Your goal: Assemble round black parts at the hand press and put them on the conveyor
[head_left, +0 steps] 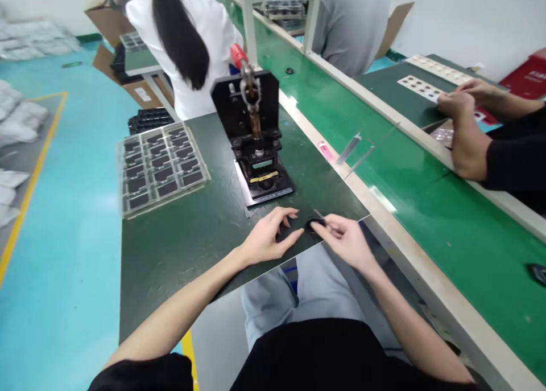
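My left hand (269, 236) hovers at the table's front edge, fingers apart and curved, with nothing in it. Just right of its thumb, my right hand (346, 242) pinches a small black round part (314, 222) low over the green tabletop (183, 248). A thin grey sliver (318, 213) sticks out by the right fingertips; whether it is a tool or a piece of the part I cannot tell. Beyond both hands stands a black toggle press (260, 135) with a red-tipped handle (238, 54). A yellow strip (264, 177) crosses its base.
To the left lies a clear plastic tray (164, 166) of dark parts. Along the right runs a green conveyor (384, 169) behind a pale rail, with a pink item (325, 150) on it. Co-workers sit ahead and across; one's hands (463, 98) are over white sheets (420, 88).
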